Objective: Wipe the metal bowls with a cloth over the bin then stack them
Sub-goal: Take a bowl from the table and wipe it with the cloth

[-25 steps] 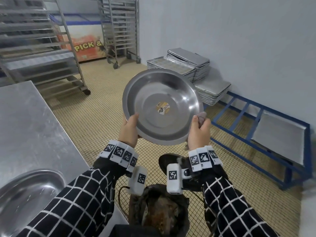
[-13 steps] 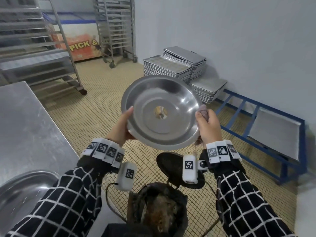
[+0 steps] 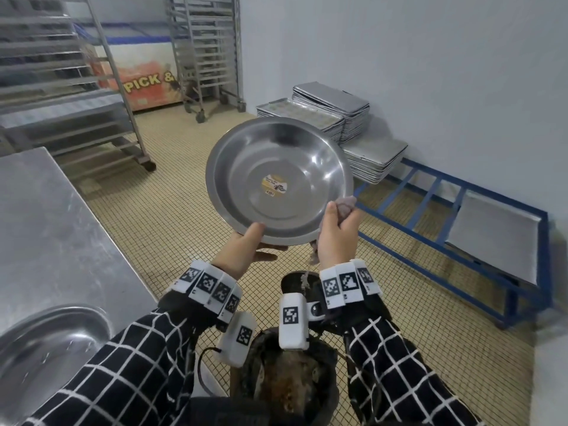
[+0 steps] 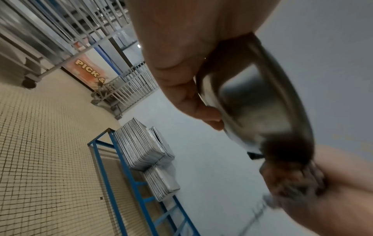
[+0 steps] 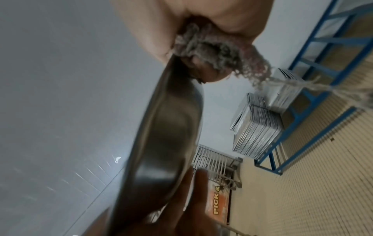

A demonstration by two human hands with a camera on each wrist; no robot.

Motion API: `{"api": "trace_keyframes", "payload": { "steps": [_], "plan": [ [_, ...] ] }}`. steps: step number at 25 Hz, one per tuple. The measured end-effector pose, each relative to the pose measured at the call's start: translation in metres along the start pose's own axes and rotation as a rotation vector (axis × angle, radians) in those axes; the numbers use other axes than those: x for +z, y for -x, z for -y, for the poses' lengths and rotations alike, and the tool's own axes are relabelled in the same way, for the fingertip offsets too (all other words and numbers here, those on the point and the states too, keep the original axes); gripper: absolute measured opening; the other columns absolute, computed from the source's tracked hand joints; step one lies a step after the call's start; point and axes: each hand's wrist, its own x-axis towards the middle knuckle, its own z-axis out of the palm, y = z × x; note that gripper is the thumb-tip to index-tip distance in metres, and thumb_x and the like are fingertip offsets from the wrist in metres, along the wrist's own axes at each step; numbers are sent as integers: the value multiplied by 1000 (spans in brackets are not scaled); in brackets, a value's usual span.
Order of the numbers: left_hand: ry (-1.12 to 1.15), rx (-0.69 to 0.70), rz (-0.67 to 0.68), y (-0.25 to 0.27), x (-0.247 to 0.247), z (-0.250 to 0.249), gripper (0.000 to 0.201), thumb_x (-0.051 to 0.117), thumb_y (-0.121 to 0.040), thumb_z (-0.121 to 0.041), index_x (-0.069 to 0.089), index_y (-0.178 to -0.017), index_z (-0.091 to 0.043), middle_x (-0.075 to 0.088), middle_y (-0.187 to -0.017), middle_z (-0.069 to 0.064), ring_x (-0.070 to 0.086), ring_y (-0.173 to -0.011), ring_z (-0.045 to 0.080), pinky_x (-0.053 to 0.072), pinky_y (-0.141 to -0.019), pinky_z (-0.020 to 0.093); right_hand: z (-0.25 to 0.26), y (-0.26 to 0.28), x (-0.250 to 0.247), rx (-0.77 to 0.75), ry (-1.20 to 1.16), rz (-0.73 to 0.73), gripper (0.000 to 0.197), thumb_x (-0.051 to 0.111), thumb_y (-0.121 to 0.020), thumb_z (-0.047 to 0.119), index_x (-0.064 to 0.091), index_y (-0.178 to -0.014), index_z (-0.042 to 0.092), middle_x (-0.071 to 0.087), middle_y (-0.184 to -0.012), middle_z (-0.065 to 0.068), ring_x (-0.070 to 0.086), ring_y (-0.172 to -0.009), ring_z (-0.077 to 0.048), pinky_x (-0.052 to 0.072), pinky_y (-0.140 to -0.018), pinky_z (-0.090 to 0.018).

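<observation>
Above the bin (image 3: 289,376), centre of head view: L hand (image 3: 246,252) grips the near rim of the metal bowl (image 3: 278,179), thumb on the inside, fingers curled beneath. R hand (image 3: 336,238) pinches the cloth (image 3: 345,206) against the bowl's near-right rim, thumb inside, cloth bunched behind. Bowl is held tilted, inside facing the person, w/ a round sticker (image 3: 274,186) at its centre. A second bowl (image 3: 46,348) rests on the steel table (image 3: 46,226), lower left. Stacked trays (image 3: 332,115) lie by the wall.
</observation>
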Motion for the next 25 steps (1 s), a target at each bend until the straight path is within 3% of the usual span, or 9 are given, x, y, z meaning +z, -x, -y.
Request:
{"api": "trace_keyframes", "payload": {
  "steps": [4, 7, 10, 13, 15, 18, 20, 22, 25],
  "plan": [
    [-78, 53, 22, -1, 5, 3, 29, 45, -99, -22, 51, -123, -7, 69, -105, 9, 69, -93, 21, 59, -78, 35, -4, 4, 5, 27, -8, -32, 32, 48, -98, 29, 42, -124, 13, 56, -99, 6, 60, -85, -9, 48, -62, -15],
    [109, 114, -79, -6, -13, -1, 43, 53, -95, -28, 38, -131, -13, 66, -107, 9, 70, -89, 23, 59, -71, 40, 3, -9, -11, 0, 52, -5, 23, 47, -98, 32, 46, -113, 15, 57, -95, 4, 60, -82, -12, 51, -63, -24],
    [298, 153, -72, -8, -51, -6, 50, 58, -83, -40, 56, -123, -10, 68, -102, 10, 68, -88, 24, 57, -73, 36, 11, -25, -31, -91, 176, 134, 20, 48, -97, 35, 53, -104, 17, 58, -92, 4, 59, -86, -14, 47, -70, -25],
    [364, 104, -4, -4, -69, -7, 42, 65, -80, -38, 66, -110, -9, 70, -95, 10, 68, -87, 25, 56, -80, 38, 13, -36, -36, -107, 231, 227, 25, 51, -95, 41, 56, -102, 17, 61, -97, 0, 61, -92, -17, 50, -80, -32],
    [388, 57, -176, -7, -64, -5, 22, 54, -89, -24, 65, -100, -7, 70, -80, 6, 68, -73, 20, 54, -76, 36, 13, -36, -31, -88, 235, 240, 30, 50, -95, 43, 55, -104, 15, 61, -98, -1, 60, -91, -15, 50, -77, -29],
    [284, 97, -384, -6, -51, -5, 20, 46, -94, -17, 63, -87, -9, 66, -73, 4, 62, -70, 20, 48, -75, 38, 10, -27, -20, -88, 208, 175, 28, 47, -97, 38, 49, -110, 12, 55, -89, 6, 55, -78, -6, 41, -58, -13],
    [266, 112, -399, -3, -37, -6, 23, 42, -96, -20, 61, -87, -11, 64, -74, 3, 60, -72, 19, 49, -71, 34, 5, -20, -12, -76, 158, 102, 25, 46, -98, 34, 46, -111, 12, 52, -87, 8, 53, -73, -3, 40, -50, -8],
    [302, 58, -376, -3, -21, -4, 22, 40, -98, -20, 56, -88, -10, 62, -81, 5, 60, -75, 17, 51, -69, 30, -1, -10, -2, -44, 75, 65, 23, 45, -99, 31, 43, -114, 14, 54, -91, 7, 57, -77, -6, 44, -55, -10],
    [256, 18, -215, -6, 0, 3, 14, 43, -99, -19, 55, -97, -11, 64, -103, 10, 65, -91, 20, 56, -81, 34, -10, 1, 12, 37, -7, 44, 30, 46, -99, 31, 39, -121, 12, 57, -101, -1, 62, -83, -14, 48, -59, -16]
  ]
}}
